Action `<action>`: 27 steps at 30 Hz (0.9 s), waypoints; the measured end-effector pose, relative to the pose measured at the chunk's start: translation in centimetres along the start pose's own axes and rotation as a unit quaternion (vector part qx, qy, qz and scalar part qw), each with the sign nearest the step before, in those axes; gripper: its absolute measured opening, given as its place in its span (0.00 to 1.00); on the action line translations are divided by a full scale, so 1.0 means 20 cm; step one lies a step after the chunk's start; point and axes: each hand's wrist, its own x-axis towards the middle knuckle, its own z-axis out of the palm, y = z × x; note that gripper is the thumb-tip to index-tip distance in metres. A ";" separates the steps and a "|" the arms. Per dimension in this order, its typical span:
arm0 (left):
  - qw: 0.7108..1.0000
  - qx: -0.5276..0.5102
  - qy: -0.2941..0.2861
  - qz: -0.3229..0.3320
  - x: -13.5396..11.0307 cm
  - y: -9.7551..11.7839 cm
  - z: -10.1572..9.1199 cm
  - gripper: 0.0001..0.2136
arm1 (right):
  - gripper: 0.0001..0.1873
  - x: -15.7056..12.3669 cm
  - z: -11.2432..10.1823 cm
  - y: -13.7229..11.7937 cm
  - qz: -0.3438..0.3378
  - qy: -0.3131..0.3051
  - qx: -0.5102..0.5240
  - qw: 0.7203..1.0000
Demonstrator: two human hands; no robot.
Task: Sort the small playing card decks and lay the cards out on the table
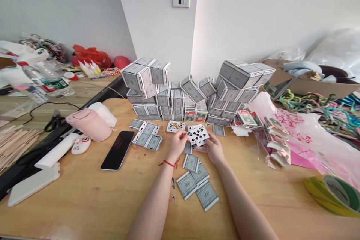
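Holding a spade card (197, 135) face up above the middle of the table (92, 202), nearer the far edge than the near one. Pinching its left end between thumb and fingers of the left hand (178, 144); gripping its right end with the right hand (213, 149), thumb along the edge, other fingers curled beneath and partly hidden. Seemingly supporting another card below, though cannot tell how many

Probably at the step of bringing loose cards together between both hands. Along the far edge, note a left block stack (149, 90) and a right block stack (237, 86), both patterned like card backs. Toward the near edge, note overlapping face-down cards (187, 185), close to the right forearm; toward the left edge, a card pile (147, 135) and a black phone (117, 150). Just beyond the left hand, see a court card (174, 126) lying face up

Seems to call next for keeping both ends level, squaring the edges and pressing lightly, without bending the card or brushing the loose ones
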 end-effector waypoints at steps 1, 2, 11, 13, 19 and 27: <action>1.000 0.012 -0.002 0.004 0.00 0.00 0.00 0.06 | 0.20 -0.01 0.02 0.00 0.010 -0.020 -0.002 1.000; 1.000 0.023 -0.002 0.006 -0.01 0.00 0.01 0.07 | 0.19 -0.02 0.03 0.00 0.013 -0.030 0.000 0.999; 0.999 0.038 -0.005 0.002 0.00 0.00 -0.01 0.06 | 0.15 0.02 0.03 0.01 -0.006 -0.035 -0.012 0.999; 1.000 0.022 -0.015 0.001 0.00 0.00 -0.02 0.07 | 0.14 0.04 0.03 0.02 -0.016 -0.012 -0.022 1.000; 0.996 -0.087 0.010 -0.005 -0.01 0.05 -0.04 0.14 | 0.15 0.02 0.04 0.02 0.002 -0.033 -0.072 0.997; 0.994 -0.101 -0.025 -0.045 -0.01 0.03 -0.07 0.06 | 0.16 0.01 0.05 0.03 -0.015 -0.011 -0.112 0.993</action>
